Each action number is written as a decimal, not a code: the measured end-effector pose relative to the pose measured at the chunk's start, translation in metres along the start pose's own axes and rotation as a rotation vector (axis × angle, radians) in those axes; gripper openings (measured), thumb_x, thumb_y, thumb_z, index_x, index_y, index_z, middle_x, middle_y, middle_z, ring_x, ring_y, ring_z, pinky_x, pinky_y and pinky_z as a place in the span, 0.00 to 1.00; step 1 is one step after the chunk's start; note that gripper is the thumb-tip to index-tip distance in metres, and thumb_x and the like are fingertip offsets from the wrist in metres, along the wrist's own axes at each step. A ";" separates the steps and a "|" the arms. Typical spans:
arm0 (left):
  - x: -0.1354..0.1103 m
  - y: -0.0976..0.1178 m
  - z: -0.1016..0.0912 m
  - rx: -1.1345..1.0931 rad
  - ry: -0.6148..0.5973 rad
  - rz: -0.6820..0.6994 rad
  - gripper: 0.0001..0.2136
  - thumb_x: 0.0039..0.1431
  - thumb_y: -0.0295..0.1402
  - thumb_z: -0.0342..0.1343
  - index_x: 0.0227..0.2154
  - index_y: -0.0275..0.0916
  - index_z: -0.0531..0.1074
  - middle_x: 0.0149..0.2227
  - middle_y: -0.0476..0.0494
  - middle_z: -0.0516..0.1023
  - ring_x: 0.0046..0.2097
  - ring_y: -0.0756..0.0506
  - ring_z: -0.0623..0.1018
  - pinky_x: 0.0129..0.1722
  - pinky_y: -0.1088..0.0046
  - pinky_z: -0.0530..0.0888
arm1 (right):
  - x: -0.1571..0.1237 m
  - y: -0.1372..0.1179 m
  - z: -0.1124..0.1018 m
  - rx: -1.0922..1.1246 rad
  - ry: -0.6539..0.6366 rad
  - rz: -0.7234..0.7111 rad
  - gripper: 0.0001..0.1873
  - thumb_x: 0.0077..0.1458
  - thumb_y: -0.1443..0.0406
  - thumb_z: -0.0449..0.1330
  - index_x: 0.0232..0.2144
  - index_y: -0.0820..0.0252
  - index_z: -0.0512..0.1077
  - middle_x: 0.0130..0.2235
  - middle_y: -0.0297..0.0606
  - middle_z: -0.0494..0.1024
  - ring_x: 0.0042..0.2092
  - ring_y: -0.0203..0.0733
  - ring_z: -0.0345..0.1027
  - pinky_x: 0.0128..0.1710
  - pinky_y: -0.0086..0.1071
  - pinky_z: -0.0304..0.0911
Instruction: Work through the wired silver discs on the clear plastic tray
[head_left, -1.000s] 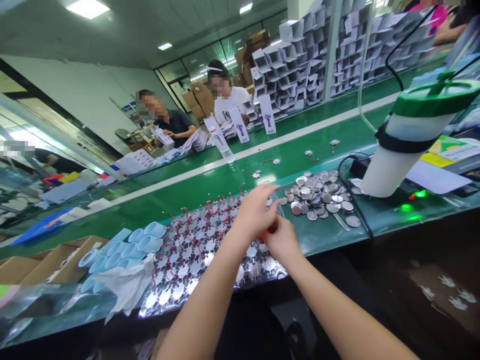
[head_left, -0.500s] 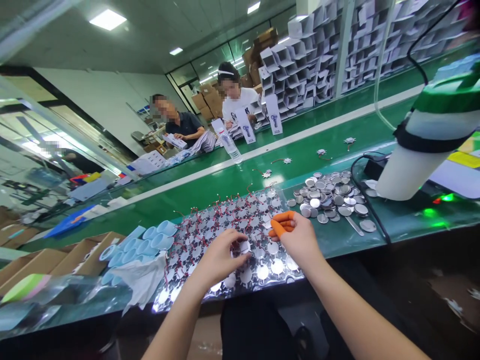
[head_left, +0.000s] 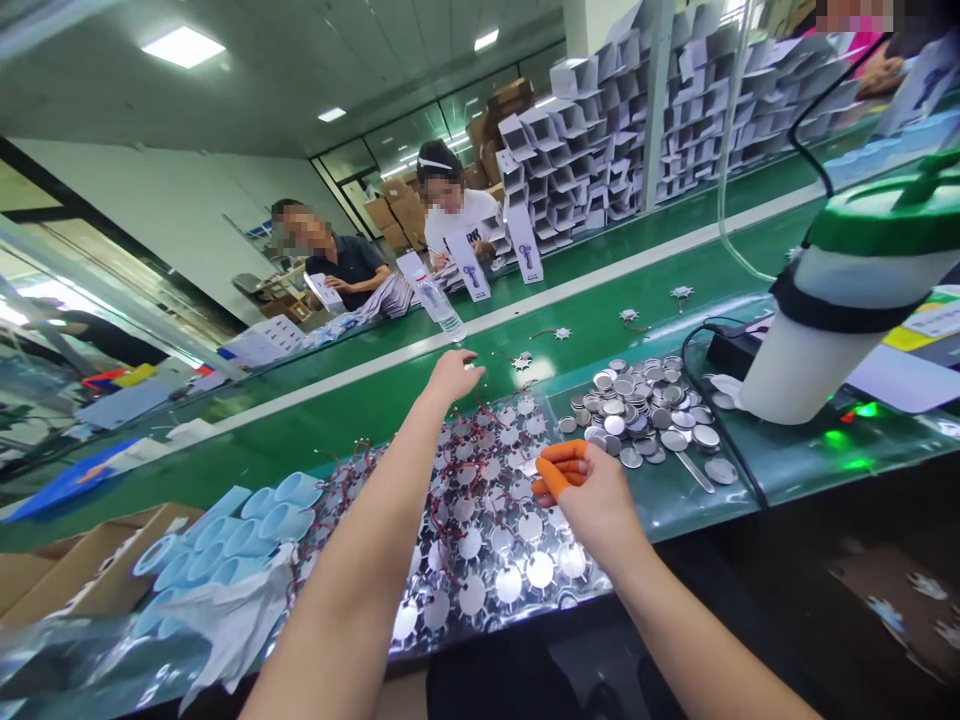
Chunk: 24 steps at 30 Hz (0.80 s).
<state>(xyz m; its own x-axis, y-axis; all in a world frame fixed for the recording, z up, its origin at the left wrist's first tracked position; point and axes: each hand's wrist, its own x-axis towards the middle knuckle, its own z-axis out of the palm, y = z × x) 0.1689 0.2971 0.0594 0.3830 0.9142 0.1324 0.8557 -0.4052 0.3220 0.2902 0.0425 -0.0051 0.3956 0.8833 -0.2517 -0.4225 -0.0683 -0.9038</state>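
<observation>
My left hand [head_left: 454, 376] reaches out over the near edge of the green belt, thumb and forefinger close together around a small whitish piece too small to name. My right hand [head_left: 589, 488], orange covers on several fingers, is closed at the right part of the clear tray [head_left: 480, 640]. A pale bit shows by its fingertips; I cannot make out what it is. Rows of silver star-edged discs [head_left: 540, 570] with red wires fill the tray. Beside my right hand lies a heap of plain silver discs [head_left: 637, 400]. My left forearm hides part of the tray.
Several star-shaped pieces with wires [head_left: 562, 333] lie on the green belt [head_left: 360, 400]. Light-blue cups [head_left: 255, 535] and a cardboard box [head_left: 97, 580] stand left. A white bottle with a green lid [head_left: 817, 320] and a black cable [head_left: 724, 440] are right. Two people sit across the belt.
My left hand has moved from above the tray forward to the belt's edge. My right hand stays near the same spot. The view has shifted slightly.
</observation>
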 end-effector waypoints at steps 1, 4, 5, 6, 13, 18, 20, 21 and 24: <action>-0.009 0.001 0.004 -0.003 -0.034 0.034 0.20 0.54 0.35 0.62 0.49 0.31 0.76 0.46 0.34 0.78 0.44 0.40 0.76 0.49 0.63 0.70 | 0.000 -0.001 -0.001 0.004 -0.002 -0.001 0.12 0.43 0.64 0.68 0.31 0.62 0.72 0.24 0.35 0.77 0.26 0.42 0.77 0.24 0.31 0.74; -0.053 0.005 0.017 -0.020 -0.236 0.257 0.19 0.53 0.40 0.63 0.48 0.40 0.77 0.47 0.40 0.77 0.43 0.43 0.77 0.48 0.68 0.72 | -0.001 -0.002 -0.002 0.011 -0.014 -0.002 0.12 0.43 0.65 0.68 0.32 0.62 0.72 0.24 0.35 0.77 0.26 0.41 0.77 0.24 0.30 0.74; -0.068 0.005 0.022 -0.017 -0.300 0.344 0.21 0.52 0.41 0.64 0.49 0.42 0.77 0.48 0.41 0.76 0.45 0.42 0.77 0.50 0.67 0.72 | -0.001 -0.002 -0.002 0.013 -0.015 0.000 0.12 0.43 0.65 0.68 0.32 0.62 0.72 0.24 0.35 0.77 0.26 0.41 0.77 0.24 0.30 0.74; -0.082 0.006 0.025 -0.006 -0.337 0.416 0.22 0.52 0.41 0.64 0.51 0.43 0.75 0.50 0.41 0.75 0.48 0.41 0.76 0.51 0.66 0.71 | -0.002 -0.002 -0.002 0.014 -0.015 0.002 0.12 0.43 0.65 0.68 0.32 0.62 0.72 0.24 0.35 0.77 0.26 0.41 0.77 0.25 0.30 0.74; -0.122 0.017 0.019 -0.082 -0.161 0.444 0.19 0.53 0.30 0.61 0.49 0.40 0.72 0.46 0.41 0.73 0.43 0.44 0.77 0.47 0.64 0.75 | -0.003 0.001 0.002 0.029 -0.009 -0.027 0.13 0.43 0.64 0.68 0.32 0.62 0.71 0.24 0.34 0.76 0.25 0.41 0.77 0.25 0.31 0.74; -0.179 0.011 0.002 -0.382 0.044 0.240 0.14 0.57 0.32 0.60 0.46 0.40 0.69 0.49 0.42 0.75 0.51 0.44 0.76 0.55 0.63 0.72 | -0.003 0.004 0.003 0.025 -0.004 -0.041 0.12 0.45 0.64 0.68 0.32 0.63 0.71 0.24 0.35 0.77 0.26 0.41 0.77 0.25 0.31 0.75; -0.216 0.001 0.008 -0.391 0.061 0.141 0.14 0.58 0.34 0.61 0.46 0.41 0.69 0.51 0.41 0.75 0.54 0.43 0.75 0.57 0.60 0.71 | -0.004 0.005 0.003 0.018 -0.007 -0.041 0.12 0.45 0.64 0.68 0.32 0.63 0.71 0.24 0.35 0.77 0.26 0.41 0.77 0.25 0.31 0.74; -0.235 -0.005 0.014 -0.369 0.064 0.100 0.14 0.59 0.35 0.60 0.47 0.42 0.69 0.52 0.41 0.75 0.55 0.42 0.75 0.57 0.58 0.70 | -0.005 0.005 0.003 0.011 -0.011 -0.040 0.12 0.45 0.65 0.68 0.32 0.63 0.71 0.24 0.35 0.77 0.26 0.41 0.77 0.25 0.30 0.74; -0.283 -0.019 0.031 -0.231 0.119 0.057 0.14 0.62 0.36 0.57 0.50 0.44 0.69 0.56 0.40 0.73 0.61 0.38 0.69 0.61 0.52 0.67 | -0.008 0.009 0.005 -0.016 -0.045 -0.031 0.10 0.45 0.65 0.67 0.31 0.62 0.71 0.24 0.35 0.77 0.25 0.41 0.77 0.24 0.30 0.73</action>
<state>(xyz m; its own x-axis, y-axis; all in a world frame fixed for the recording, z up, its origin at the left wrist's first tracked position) 0.0545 0.0455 -0.0136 0.3731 0.8902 0.2614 0.7263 -0.4555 0.5147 0.2791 0.0373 -0.0092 0.3714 0.9049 -0.2080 -0.3975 -0.0475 -0.9164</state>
